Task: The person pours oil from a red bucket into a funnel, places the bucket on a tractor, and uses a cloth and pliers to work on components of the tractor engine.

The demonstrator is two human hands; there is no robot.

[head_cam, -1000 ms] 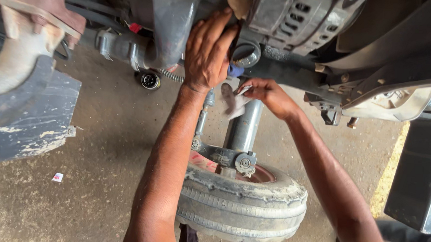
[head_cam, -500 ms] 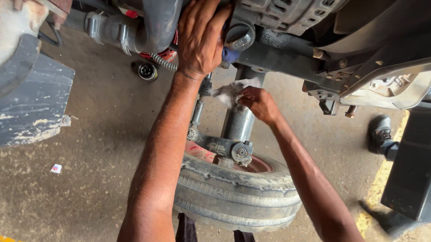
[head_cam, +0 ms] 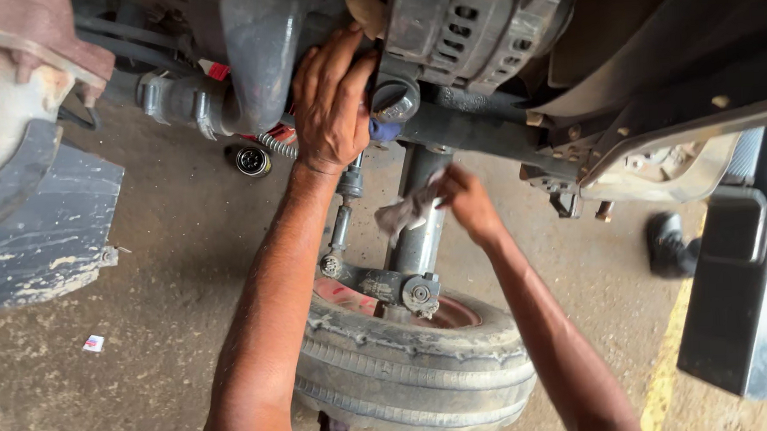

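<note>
Grey rag (head_cam: pixel 405 213) pinched in right hand (head_cam: pixel 470 204), pressed against upright steel tube (head_cam: pixel 423 218) above worn tyre (head_cam: pixel 414 376) on concrete floor (head_cam: pixel 145 342). Now lower on tube than half a second ago, so wiping seemingly under way. Left hand (head_cam: pixel 332 104) spread flat, braced beside round cap (head_cam: pixel 395 99) under alternator (head_cam: pixel 470 27).

2 hands (head_cam: pixel 332 104), 1 rag (head_cam: pixel 405 213), 1 tyre (head_cam: pixel 414 376), 1 black shoe (head_cam: pixel 668 246).

Left hand (head_cam: pixel 332 104) on engine housing (head_cam: pixel 261 47); right hand (head_cam: pixel 469 204) presses rag (head_cam: pixel 408 212) against steel tube (head_cam: pixel 421 231).
</note>
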